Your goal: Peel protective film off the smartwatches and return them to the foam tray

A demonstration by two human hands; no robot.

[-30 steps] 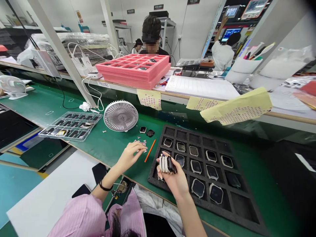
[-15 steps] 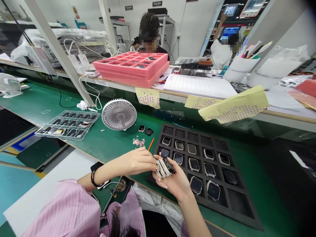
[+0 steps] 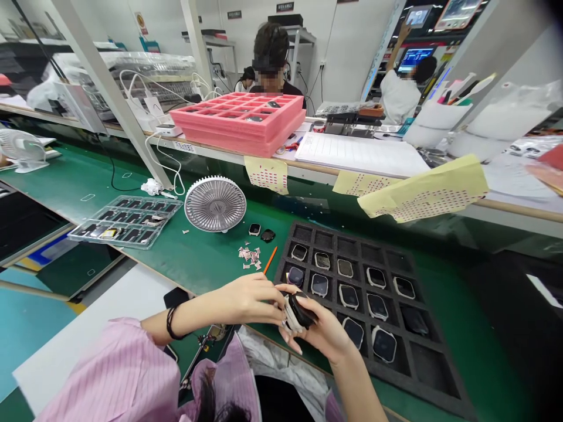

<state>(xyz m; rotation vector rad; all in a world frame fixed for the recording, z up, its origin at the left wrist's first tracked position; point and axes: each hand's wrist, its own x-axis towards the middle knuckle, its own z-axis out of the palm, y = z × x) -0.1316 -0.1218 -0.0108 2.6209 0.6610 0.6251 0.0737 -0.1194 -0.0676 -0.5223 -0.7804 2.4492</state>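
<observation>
My right hand (image 3: 328, 329) grips a small stack of smartwatch cases (image 3: 294, 322), pale ones with a black one (image 3: 301, 309) on the right side. From the other side my left hand (image 3: 255, 298) presses bent fingertips against the pale cases; what lies under those fingertips is hidden. Just beyond and to the right, a black foam tray (image 3: 433, 366) holds several watches in its square pockets, some pockets being bare. An orange stick tool (image 3: 270, 259) lies beside small pinkish pieces (image 3: 250, 258). Two more watch cases (image 3: 254, 229) rest behind them.
A round fan (image 3: 215, 204) stands behind the loose pieces. To its left lies a clear plastic tray (image 3: 145, 237) of dark parts. A shelf edge crosses behind, carrying pink foam trays (image 3: 246, 132) and papers (image 3: 356, 153). A person (image 3: 270, 55) sits beyond the shelf.
The stack of watch cases has turned in my right hand, so the black one shows more of its face. Both hands have shifted slightly down and right in view.
</observation>
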